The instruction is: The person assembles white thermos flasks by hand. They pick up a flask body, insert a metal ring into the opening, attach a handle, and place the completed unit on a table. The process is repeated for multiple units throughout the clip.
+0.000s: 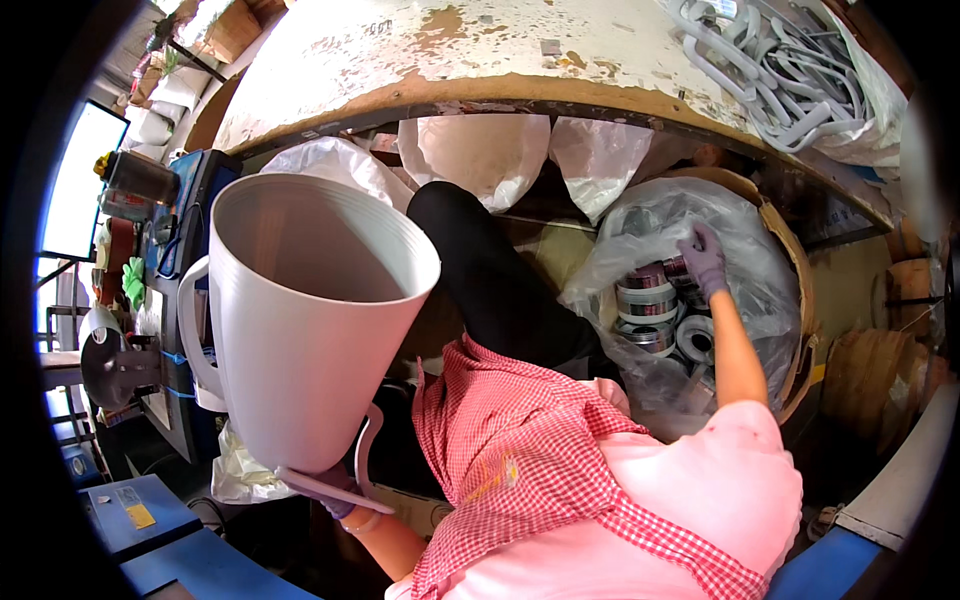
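Note:
My left hand (335, 492), in a purple glove, holds a large light-grey plastic mug (300, 380) from below. The mug is tilted, its wide mouth facing up and its side handle (192, 325) on the left. A curved grey strip (368, 455) shows by the mug's base, next to that hand; how it is joined is hidden. Far to the right, my right hand (706, 260), also gloved, reaches over a box with its fingers curled. What they grip, if anything, cannot be made out. Just below lie round grey and shiny dark-purple parts (648, 305), partly stacked.
A clear plastic bag (640, 220) lines the cardboard box (795, 290). On the worn white table (480, 50) ahead, a bag of grey curved handles (790, 90) stands at right. White bags (475, 155) hang below its edge. A screen (85, 185) and blue equipment (140, 515) are at left.

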### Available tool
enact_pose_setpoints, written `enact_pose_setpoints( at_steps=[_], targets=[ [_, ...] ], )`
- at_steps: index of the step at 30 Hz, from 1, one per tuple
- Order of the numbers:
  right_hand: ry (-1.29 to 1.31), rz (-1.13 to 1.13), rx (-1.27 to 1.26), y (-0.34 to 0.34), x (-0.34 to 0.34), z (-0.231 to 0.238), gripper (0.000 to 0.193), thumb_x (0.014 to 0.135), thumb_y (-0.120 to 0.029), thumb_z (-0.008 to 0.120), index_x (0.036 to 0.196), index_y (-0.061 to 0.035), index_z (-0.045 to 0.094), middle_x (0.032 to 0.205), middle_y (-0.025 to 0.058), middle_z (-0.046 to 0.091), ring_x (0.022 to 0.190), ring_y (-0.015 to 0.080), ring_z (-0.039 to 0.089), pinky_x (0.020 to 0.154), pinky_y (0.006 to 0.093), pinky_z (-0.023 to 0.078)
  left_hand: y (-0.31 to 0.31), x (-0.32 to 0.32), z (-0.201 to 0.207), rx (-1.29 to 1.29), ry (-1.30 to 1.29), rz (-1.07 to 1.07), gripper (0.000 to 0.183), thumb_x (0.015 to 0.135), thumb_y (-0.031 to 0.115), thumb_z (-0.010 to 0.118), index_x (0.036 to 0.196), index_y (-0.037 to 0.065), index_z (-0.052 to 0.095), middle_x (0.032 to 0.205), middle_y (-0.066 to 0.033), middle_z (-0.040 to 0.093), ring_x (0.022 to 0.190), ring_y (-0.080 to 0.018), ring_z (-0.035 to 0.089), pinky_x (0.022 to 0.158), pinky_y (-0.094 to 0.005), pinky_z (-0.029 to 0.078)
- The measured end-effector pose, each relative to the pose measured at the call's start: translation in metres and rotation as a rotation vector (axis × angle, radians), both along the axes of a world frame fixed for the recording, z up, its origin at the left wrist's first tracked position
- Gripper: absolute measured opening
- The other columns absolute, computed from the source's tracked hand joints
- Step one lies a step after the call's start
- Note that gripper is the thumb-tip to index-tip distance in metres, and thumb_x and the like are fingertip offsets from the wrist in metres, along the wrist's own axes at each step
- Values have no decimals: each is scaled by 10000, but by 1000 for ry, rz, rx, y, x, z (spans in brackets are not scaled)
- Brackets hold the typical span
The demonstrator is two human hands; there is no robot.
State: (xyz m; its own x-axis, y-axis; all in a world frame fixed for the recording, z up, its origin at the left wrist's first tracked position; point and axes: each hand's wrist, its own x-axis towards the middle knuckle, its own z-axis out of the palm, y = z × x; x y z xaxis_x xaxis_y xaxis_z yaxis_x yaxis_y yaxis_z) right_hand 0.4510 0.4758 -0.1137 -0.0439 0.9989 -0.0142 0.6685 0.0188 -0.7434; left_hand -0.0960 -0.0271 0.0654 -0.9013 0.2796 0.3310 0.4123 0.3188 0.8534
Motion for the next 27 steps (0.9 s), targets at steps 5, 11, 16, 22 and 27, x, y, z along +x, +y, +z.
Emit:
enact_pose_setpoints(
  at_steps=[5,11,16,22,27],
  targets=[
    [-667,14,-394,-33,20,29,748,779,-568,696,1279,-18,618,1265,227,633,1102,281,634,982,360,477,-26,0,-2,-284,235,69,530,971,343,600,1348,-14,493,1310,-157,579,1139,-275,600,956,-457,513],
    [-383,44,-862,35,7,-21,861,680,-676,685,1313,-95,632,1342,158,623,1221,309,594,1046,380,437,-11,-10,3,-161,182,76,511,981,372,569,1293,-28,512,1232,-160,605,1074,-271,624,884,-424,533],
    [-576,-172,-461,67,19,-98,827,671,-628,729,1317,-120,630,1336,173,623,1202,339,598,1033,409,452,3,3,4,190,15,35,502,987,353,551,1279,-54,516,1221,-179,621,1045,-282,641,878,-402,518],
    [-849,72,-472,-11,-48,38,989,610,-557,816,1356,32,542,1294,262,618,1180,359,619,1040,397,463,-14,26,23,166,5,89,561,1030,396,446,1379,-44,452,1322,-188,576,1137,-283,609,970,-417,493],
    [-2,278,-534,-90,-106,176,860,664,-319,871,1349,60,515,1196,150,668,996,229,687,895,345,553,-24,28,28,562,-598,119,550,1052,388,388,1424,-14,440,1393,-161,540,1246,-277,541,1072,-416,420]
  ],
)
